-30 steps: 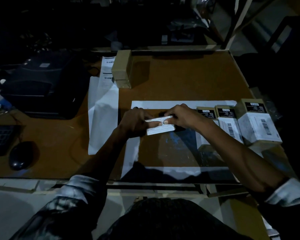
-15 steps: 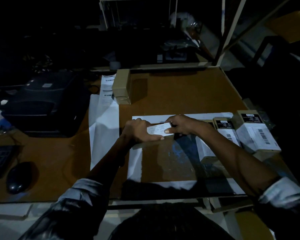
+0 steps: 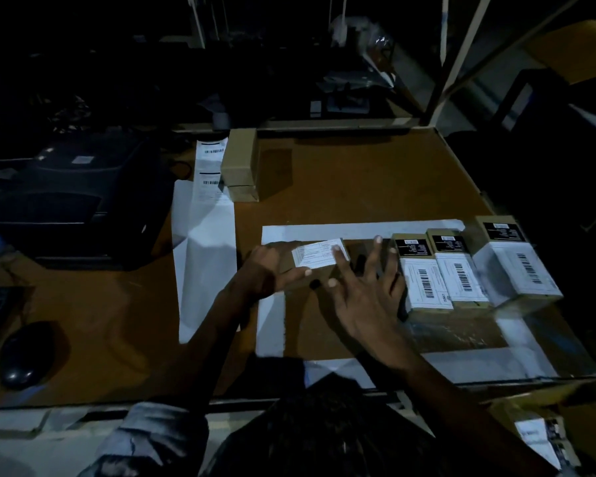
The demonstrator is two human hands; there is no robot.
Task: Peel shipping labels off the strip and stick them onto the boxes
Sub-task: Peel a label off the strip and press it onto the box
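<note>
While our left hand (image 3: 269,270) grips the box (image 3: 289,266), our spread right hand (image 3: 362,297) smooths its label (image 3: 319,258); next we peel another from the strip (image 3: 211,166).

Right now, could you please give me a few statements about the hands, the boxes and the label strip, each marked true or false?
1. The right hand has its fingers spread, one fingertip on the white shipping label. True.
2. Three labelled cardboard boxes stand in a row right of the hands. True.
3. The black computer mouse lies right of the boxes. False: it lies far left.
4. The white label strip is rolled up. False: it lies flat.
5. The left hand rests idle beside the mouse. False: it holds the small brown box being labelled.
</note>
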